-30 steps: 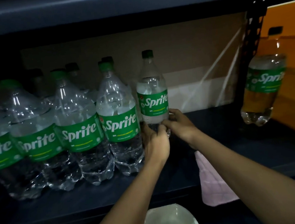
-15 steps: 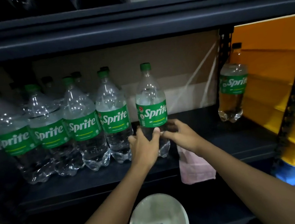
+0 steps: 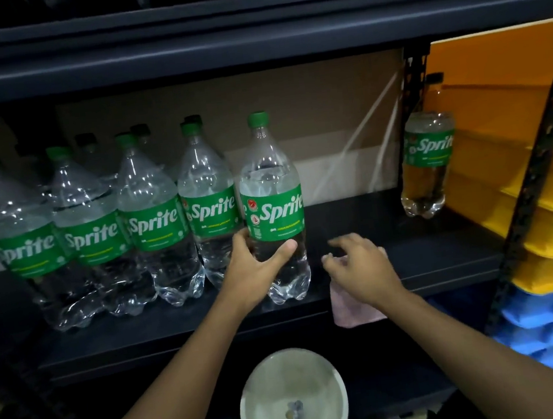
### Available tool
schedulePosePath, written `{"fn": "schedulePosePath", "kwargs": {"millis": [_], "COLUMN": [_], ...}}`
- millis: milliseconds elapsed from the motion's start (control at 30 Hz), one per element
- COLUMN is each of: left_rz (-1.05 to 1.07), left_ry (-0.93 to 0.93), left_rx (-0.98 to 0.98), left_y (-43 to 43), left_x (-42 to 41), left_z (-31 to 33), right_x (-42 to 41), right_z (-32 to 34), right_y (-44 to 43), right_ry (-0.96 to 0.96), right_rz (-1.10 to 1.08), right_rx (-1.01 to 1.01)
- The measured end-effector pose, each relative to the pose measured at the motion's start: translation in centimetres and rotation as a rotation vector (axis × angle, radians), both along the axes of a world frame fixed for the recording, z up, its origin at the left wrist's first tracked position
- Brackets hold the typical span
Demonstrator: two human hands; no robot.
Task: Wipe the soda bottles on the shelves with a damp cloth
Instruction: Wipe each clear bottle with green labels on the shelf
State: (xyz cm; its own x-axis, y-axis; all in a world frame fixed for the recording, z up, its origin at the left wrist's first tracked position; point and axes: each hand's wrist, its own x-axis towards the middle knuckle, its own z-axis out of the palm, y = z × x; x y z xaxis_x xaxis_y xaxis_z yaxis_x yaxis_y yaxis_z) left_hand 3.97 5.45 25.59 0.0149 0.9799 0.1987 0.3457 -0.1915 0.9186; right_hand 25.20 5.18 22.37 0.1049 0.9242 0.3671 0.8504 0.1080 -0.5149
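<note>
My left grip [image 3: 258, 270] is wrapped round the lower body of the Sprite bottle [image 3: 273, 206], just under its label, at the right end of the row on the shelf [image 3: 446, 259]. Bottle's upright, cap up, label facing me. My right grip [image 3: 361, 268] is loose, fingers apart, over the pink cloth [image 3: 356, 314] draped off the shelf edge.
</note>
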Motion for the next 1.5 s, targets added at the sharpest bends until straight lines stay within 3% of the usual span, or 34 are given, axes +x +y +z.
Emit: {"fn": "schedulePosePath", "kwargs": {"millis": [100, 300, 433, 533, 667, 733, 833, 933, 1133, 1300, 1400, 1500], "left_rz": [-0.018, -0.02, -0.027, -0.036, -0.057, -0.084, -0.148, -0.196, -0.263, -0.274, -0.249, -0.213], "left_ry": [-0.022, -0.039, -0.024, -0.024, -0.026, -0.01, 0.015, -0.027, -0.144, -0.15, -0.083, -0.313], "left_rx": [0.022, 0.023, 0.033, 0.038, 0.039, 0.041, 0.042, 0.023, -0.012, -0.018, -0.08, -0.095], "left_y": [0.4, 1.1, 1.1, 0.8, 0.5, 0.4, 0.3, 0.3, 1.6, 1.2, 0.6, 0.1], "left_x": [0.0, -0.1, 0.0, -0.1, -0.2, -0.3, -0.7, -1.0, -1.3, -1.5, -2.1, -1.8], "left_z": [-0.3, -1.3, -1.2, -1.0, -0.2, 0.3, 0.8, 0.9, 0.0, 0.1, 1.3, 4.2], "right_x": [0.5, 0.1, -0.5, -0.7, -2.8, -4.7, -7.2, -8.3, -9.7, -10.2, -9.9, -9.9], "right_z": [-2.7, -4.0, -4.0, -3.5, 0.0, 1.7, 2.6, 3.5, 11.9, 18.6, 18.4, 18.3], "right_y": [0.1, 0.7, 0.3, -0.1, -1.7, -2.3, -2.2, -1.1, 2.0, 3.3, 3.1, 3.1], "right_ry": [-0.268, -0.32, -0.328, -0.052, 0.661, 0.79, 0.593, 0.301, 0.172, -0.078, -0.12, -0.074], "right_rz": [-0.054, -0.07, -0.112, -0.095, 0.071, 0.211, 0.32, 0.284, 0.211, 0.154, 0.157, 0.166], "right_rx": [-0.177, -0.244, -0.146, -0.115, 0.082, 0.168, 0.321, 0.46, 0.677, 0.526, 0.588, 0.631]}}
